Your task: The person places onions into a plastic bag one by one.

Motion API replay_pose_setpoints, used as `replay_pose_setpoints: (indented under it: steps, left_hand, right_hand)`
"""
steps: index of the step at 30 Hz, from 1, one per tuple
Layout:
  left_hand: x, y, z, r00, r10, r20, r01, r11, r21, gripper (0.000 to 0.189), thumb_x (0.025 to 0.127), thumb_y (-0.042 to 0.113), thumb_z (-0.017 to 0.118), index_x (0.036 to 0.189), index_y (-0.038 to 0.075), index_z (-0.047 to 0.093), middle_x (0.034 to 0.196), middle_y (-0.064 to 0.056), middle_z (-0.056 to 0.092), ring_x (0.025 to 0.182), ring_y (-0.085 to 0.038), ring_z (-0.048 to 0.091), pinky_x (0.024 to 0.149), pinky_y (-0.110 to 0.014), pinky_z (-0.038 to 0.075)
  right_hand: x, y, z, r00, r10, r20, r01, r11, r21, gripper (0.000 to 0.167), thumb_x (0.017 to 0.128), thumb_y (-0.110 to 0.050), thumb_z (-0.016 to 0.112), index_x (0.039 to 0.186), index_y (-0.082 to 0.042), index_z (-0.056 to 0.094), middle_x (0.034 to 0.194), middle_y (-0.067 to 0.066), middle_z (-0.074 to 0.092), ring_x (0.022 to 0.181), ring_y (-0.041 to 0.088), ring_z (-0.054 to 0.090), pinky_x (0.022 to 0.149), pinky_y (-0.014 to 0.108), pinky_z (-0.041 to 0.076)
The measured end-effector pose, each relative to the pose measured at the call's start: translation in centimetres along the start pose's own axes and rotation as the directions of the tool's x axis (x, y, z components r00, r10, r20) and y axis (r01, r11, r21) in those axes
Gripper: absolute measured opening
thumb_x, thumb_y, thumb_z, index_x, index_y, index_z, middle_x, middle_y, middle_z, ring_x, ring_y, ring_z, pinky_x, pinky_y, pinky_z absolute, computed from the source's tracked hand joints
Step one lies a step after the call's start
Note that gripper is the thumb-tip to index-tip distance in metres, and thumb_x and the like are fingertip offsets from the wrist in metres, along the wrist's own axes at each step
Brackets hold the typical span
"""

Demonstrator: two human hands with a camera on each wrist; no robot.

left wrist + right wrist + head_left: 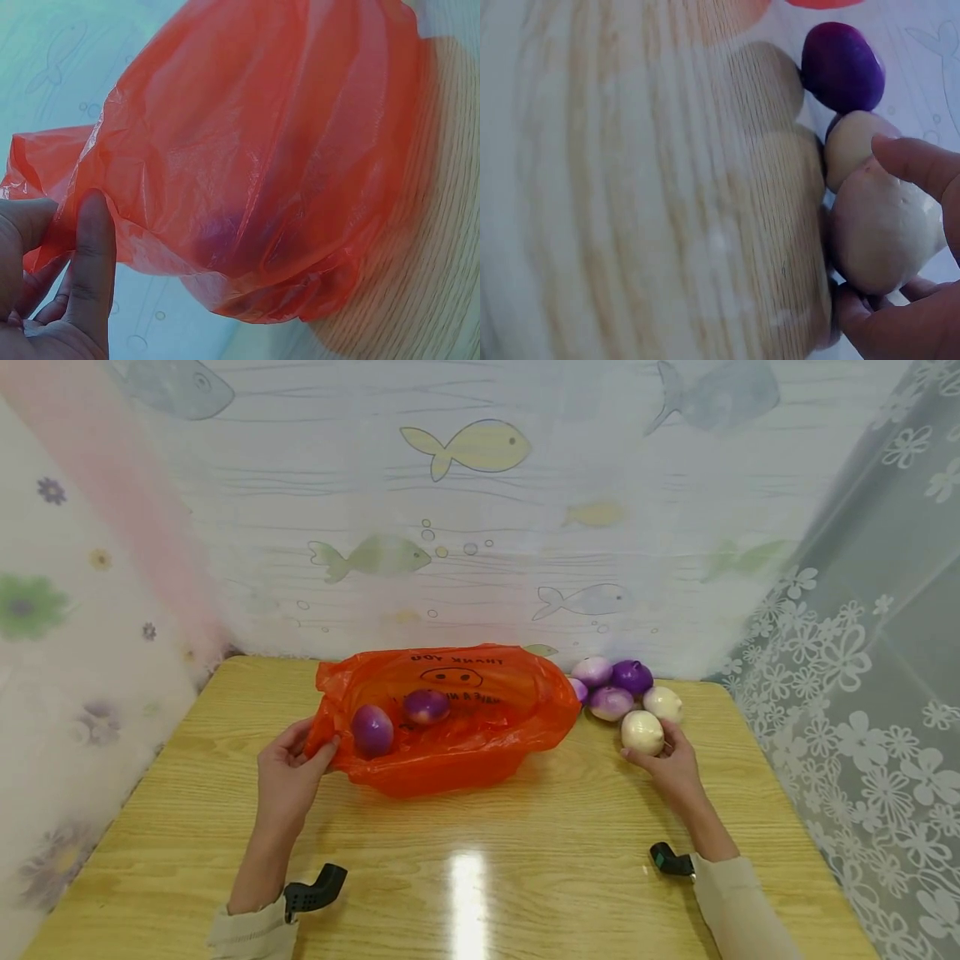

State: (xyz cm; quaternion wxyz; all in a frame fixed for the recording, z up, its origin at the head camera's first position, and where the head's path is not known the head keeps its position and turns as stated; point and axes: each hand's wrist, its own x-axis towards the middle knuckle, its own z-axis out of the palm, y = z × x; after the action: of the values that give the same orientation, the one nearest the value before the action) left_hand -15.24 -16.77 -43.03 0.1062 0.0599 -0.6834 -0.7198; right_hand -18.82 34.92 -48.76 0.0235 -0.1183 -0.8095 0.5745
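Observation:
My left hand (283, 781) pinches the left rim of a red plastic bag (450, 781), thumb against fingers, as the left wrist view also shows. The bag lies with its mouth spread wide. Inside it sit two purple onions, one (372, 732) near my left hand and the other (426, 707) further in. At the right, my right hand (678, 777) holds a white onion (642, 732) between thumb and fingers. In the right wrist view this white onion (885, 229) is gripped from two sides, beside other onions.
Just beyond the held onion, another white onion (663, 702), a dark purple onion (632, 677) and several paler purple ones (611, 702) cluster by the bag's right end. The wooden table (570, 860) meets a fish-print curtain (480, 560) at the back.

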Motion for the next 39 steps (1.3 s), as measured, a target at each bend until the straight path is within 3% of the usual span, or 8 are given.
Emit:
replay_pose_setpoints:
  steps: [3, 13, 32, 39]
  left_hand:
    - [0.0, 0.0, 0.0, 1.0, 0.008, 0.003, -0.008, 1.0, -0.003, 0.038, 0.095, 0.0, 0.069, 0.131, -0.004, 0.059, 0.103, 0.011, 0.072, 0.086, -0.004, 0.073, 0.073, -0.021, 0.061]
    - [-0.1, -0.2, -0.1, 1.0, 0.026, 0.008, -0.026, 0.999, -0.021, 0.036, 0.095, 0.0, 0.069, 0.129, -0.003, 0.061, 0.103, 0.01, 0.072, 0.087, -0.005, 0.074, 0.073, -0.021, 0.061]
    - [0.0, -0.3, 0.0, 1.0, 0.028, -0.003, -0.028, 0.998, -0.058, 0.031, 0.093, -0.003, 0.069, 0.124, -0.001, 0.064, 0.101, 0.006, 0.072, 0.086, -0.006, 0.074, 0.072, -0.022, 0.061]
    - [0.0, -0.4, 0.1, 0.999, 0.023, -0.027, -0.025, 0.998, -0.049, 0.029, 0.092, -0.005, 0.07, 0.12, -0.001, 0.067, 0.099, 0.007, 0.072, 0.086, -0.005, 0.073, 0.071, -0.021, 0.061]
  right_hand:
    - [0.1, 0.2, 0.0, 1.0, -0.001, -0.012, 0.0, 1.0, -0.018, 0.084, 0.093, -0.012, 0.074, 0.16, -0.004, 0.024, 0.152, 0.023, 0.038, 0.118, 0.013, 0.05, 0.081, 0.005, 0.046]
    - [0.0, 0.4, -0.1, 0.996, -0.022, -0.09, 0.025, 0.999, 0.027, 0.083, 0.091, -0.01, 0.077, 0.159, -0.005, 0.029, 0.146, 0.01, 0.038, 0.1, -0.007, 0.052, 0.078, 0.007, 0.05]
    - [-2.1, -0.3, 1.6, 0.989, -0.055, -0.139, 0.069, 0.993, 0.1, 0.076, 0.086, 0.002, 0.076, 0.152, -0.006, 0.039, 0.132, 0.002, 0.04, 0.095, -0.002, 0.058, 0.078, 0.008, 0.053]
    - [-3.3, -0.6, 2.6, 0.995, -0.017, -0.101, 0.034, 0.985, 0.172, 0.074, 0.088, 0.0, 0.077, 0.152, -0.009, 0.04, 0.131, -0.003, 0.044, 0.104, 0.001, 0.058, 0.081, 0.009, 0.053]
